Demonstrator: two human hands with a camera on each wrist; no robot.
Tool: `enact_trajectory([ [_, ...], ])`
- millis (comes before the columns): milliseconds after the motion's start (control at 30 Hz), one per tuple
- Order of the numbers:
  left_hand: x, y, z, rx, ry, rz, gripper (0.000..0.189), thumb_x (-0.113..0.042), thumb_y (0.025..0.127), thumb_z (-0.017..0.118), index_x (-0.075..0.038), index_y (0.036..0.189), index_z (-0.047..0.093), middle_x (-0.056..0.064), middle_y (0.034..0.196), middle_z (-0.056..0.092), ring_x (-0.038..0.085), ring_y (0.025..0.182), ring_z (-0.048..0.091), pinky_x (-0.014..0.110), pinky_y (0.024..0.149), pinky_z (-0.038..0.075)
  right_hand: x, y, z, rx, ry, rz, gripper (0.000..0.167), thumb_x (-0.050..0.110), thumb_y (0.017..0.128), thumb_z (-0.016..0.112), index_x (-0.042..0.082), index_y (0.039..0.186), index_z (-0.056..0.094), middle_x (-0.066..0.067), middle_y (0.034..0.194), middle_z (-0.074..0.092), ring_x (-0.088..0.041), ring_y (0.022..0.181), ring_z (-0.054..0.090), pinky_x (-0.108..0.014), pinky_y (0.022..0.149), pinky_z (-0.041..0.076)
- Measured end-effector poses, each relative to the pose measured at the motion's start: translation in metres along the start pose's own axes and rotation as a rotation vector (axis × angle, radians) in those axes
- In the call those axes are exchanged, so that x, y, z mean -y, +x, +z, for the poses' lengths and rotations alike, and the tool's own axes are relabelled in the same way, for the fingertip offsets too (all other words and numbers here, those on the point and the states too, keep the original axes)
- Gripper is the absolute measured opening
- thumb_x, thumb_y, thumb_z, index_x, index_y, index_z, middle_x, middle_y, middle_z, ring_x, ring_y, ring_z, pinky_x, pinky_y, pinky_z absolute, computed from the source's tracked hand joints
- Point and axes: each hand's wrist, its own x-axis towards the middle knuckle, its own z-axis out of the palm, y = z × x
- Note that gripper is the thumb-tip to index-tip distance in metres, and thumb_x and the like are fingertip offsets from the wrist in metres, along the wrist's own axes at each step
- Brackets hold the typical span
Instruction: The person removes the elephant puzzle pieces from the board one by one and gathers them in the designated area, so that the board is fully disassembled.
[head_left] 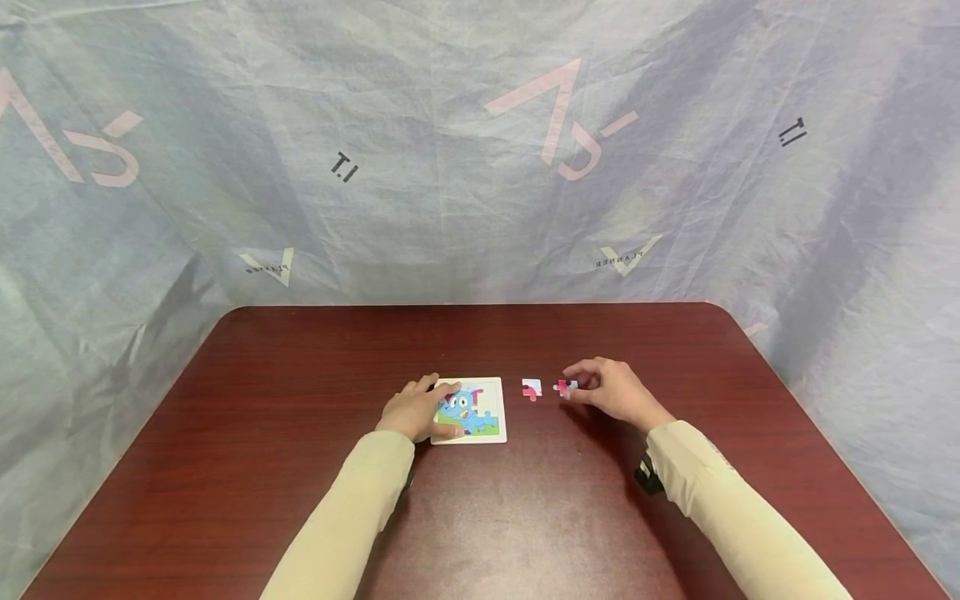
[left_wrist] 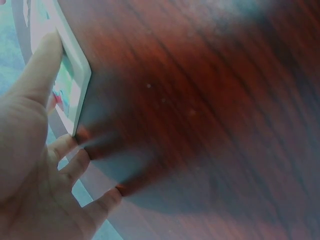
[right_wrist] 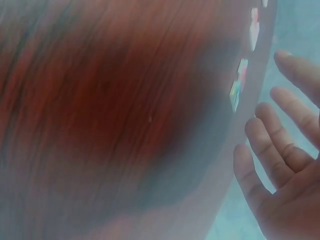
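A small square puzzle board (head_left: 503, 417) with a white frame lies on the table, showing a blue cartoon animal on green, with a pale unfilled area at its upper right. My left hand (head_left: 411, 412) rests on its left side. The thumb (left_wrist: 44, 67) lies on the frame, and the other fingers spread beside the board and on the table. To the board's right lies a pink-and-white puzzle piece (head_left: 532, 388). A second pink-and-blue puzzle piece (head_left: 564, 388) is right at the fingertips of my right hand (head_left: 617, 392). Its thumb and fingers are apart, not closed round the piece.
The dark red wooden table (head_left: 300, 358) has rounded far corners. Grey printed cloth (head_left: 442, 167) hangs behind it and along both sides. Both forearms are in pale sleeves, and a dark wrist device (head_left: 648, 475) shows under the right cuff.
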Motion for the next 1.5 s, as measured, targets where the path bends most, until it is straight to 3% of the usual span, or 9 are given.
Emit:
enact_trajectory([
  [700,0.000,0.000,-0.002,-0.003,0.003,-0.001,0.075,-0.040,0.090,0.078,-0.020,0.154,0.046,0.018,0.160,0.035,0.043,0.142,0.039,0.061,0.110,0.038,0.028,-0.002,0.021,-0.003,0.105,-0.068,0.032,0.022,0.086,0.083,0.005,0.113,0.076,0.001,0.089,0.067,-0.014,0.078,0.060,-0.031,0.070,0.050],
  [1500,-0.002,-0.002,-0.003,0.000,0.017,0.000,0.075,-0.040,0.089,0.078,-0.020,0.154,0.046,0.018,0.158,0.037,0.042,0.140,0.041,0.060,0.108,0.040,0.058,0.000,0.054,0.107,0.193,-0.075,0.028,0.016,0.087,0.081,0.004,0.113,0.075,0.000,0.085,0.063,-0.014,0.070,0.056,-0.028,0.062,0.048],
])
